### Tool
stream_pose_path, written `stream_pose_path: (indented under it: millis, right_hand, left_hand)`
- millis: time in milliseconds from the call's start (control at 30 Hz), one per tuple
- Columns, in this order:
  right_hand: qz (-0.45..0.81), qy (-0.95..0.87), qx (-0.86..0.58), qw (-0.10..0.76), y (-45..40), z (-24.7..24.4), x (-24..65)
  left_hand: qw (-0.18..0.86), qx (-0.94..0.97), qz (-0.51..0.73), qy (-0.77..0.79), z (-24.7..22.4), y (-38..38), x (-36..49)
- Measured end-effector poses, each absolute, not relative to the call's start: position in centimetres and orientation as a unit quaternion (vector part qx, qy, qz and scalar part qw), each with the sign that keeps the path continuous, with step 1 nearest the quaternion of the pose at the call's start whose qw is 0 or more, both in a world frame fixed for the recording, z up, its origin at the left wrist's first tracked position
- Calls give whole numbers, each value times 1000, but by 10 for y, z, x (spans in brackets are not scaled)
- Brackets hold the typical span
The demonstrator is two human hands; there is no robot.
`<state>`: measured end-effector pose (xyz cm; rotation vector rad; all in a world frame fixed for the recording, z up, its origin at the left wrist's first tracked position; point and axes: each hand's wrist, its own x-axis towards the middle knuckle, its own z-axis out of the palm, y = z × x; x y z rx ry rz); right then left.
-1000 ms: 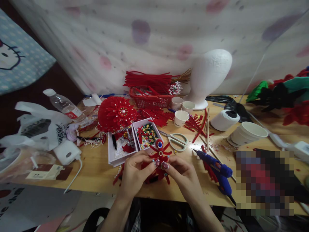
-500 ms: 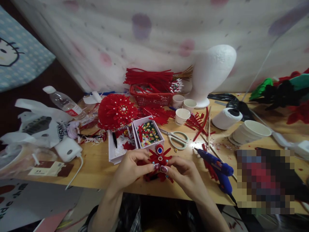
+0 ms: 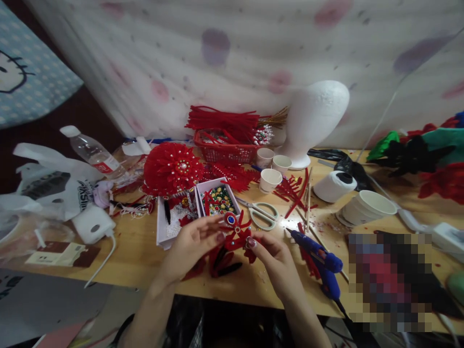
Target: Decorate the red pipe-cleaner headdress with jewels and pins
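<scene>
A red fuzzy flower ornament (image 3: 237, 233), set with a blue gem and small rhinestones, is held above the table's near edge. My right hand (image 3: 273, 253) pinches its right-hand petals between thumb and fingers. Close by its left side is my left hand (image 3: 190, 249), thumb and fingers apart; whether they touch the petals is hard to tell. Beneath lie dark and red petal pieces (image 3: 223, 263). Just beyond stands a white box of green, gold and red gems (image 3: 220, 200), beside another white box (image 3: 162, 232) with pearls.
Right of my hands lies a blue glue gun (image 3: 317, 253). Scissors (image 3: 264, 216), paper cups (image 3: 270, 181), a thread spool (image 3: 333, 186) and a white foam head (image 3: 315, 121) stand farther back. A large red flower (image 3: 174, 169) and a plastic bottle (image 3: 94, 154) are left.
The flower ornament has turned and tilted, its blue gem shifting left. My left thumb has moved away from the right thumb, opening that hand. The whole view has shifted slightly.
</scene>
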<state>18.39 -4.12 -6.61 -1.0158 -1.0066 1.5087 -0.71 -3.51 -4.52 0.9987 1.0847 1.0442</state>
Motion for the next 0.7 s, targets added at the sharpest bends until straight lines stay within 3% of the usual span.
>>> stream_pose_path:
  millis: [233, 700]
  right_hand:
    - [634, -415, -418, 501, -43, -61, 183]
    - [614, -325, -427, 579, -49, -80, 173]
  left_hand:
    - [614, 441, 472, 452, -36, -17, 16]
    - [639, 387, 523, 411, -47, -9, 33]
